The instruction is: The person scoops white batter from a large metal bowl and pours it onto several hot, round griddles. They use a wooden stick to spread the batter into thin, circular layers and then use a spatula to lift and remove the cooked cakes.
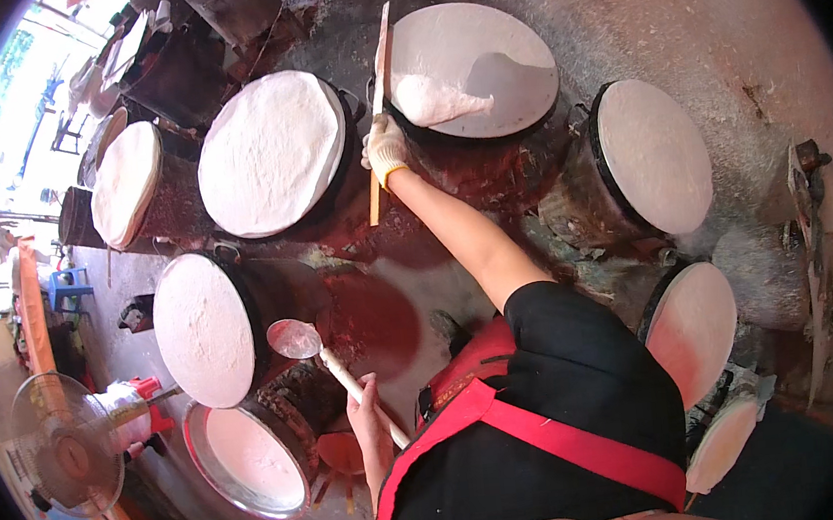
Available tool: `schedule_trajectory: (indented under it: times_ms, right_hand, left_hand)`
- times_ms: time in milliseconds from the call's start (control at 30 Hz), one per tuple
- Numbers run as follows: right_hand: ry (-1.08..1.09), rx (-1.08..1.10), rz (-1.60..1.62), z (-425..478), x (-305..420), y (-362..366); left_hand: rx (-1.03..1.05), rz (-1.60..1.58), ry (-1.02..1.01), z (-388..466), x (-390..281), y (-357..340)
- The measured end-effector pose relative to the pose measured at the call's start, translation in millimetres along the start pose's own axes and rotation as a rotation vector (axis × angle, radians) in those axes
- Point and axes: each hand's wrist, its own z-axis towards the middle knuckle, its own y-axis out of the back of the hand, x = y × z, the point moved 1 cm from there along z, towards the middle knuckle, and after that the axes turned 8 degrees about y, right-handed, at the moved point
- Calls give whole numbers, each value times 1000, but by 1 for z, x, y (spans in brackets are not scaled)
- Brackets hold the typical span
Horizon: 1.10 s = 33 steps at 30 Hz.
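Note:
My gloved right hand (386, 150) grips a long flat wooden stick (382, 62), held upright in the view along the left rim of a round griddle (470, 25). On that griddle sits a folded heap of white batter or dough (440, 100), drawn to a point at its right, below a darker grey patch. My bare left hand (369, 418) is closed around the pale handle of a ladle (296, 339). The ladle's bowl is coated with white residue and hangs over the floor, right of a white-covered griddle (203, 330).
More round griddles on drum-like stoves surround me, including a white-covered one (273, 153), one at the right (654, 156) and a lower one (693, 336). A metal basin (256, 460) holds white liquid at the lower left. Beyond it stand a fan (69, 446) and a blue stool (70, 289).

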Motion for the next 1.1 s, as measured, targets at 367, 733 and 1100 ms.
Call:
schedule_trajectory:
  times_ms: [367, 733, 1100]
  right_hand:
    - [5, -4, -109, -73, 66, 177]
    - [-127, 303, -87, -92, 61, 191]
    - [-137, 412, -199, -62, 115, 259]
  left_hand:
    - [110, 201, -70, 21, -4, -23]
    - [267, 257, -83, 9, -6, -92]
    - [271, 270, -85, -5, -8, -189]
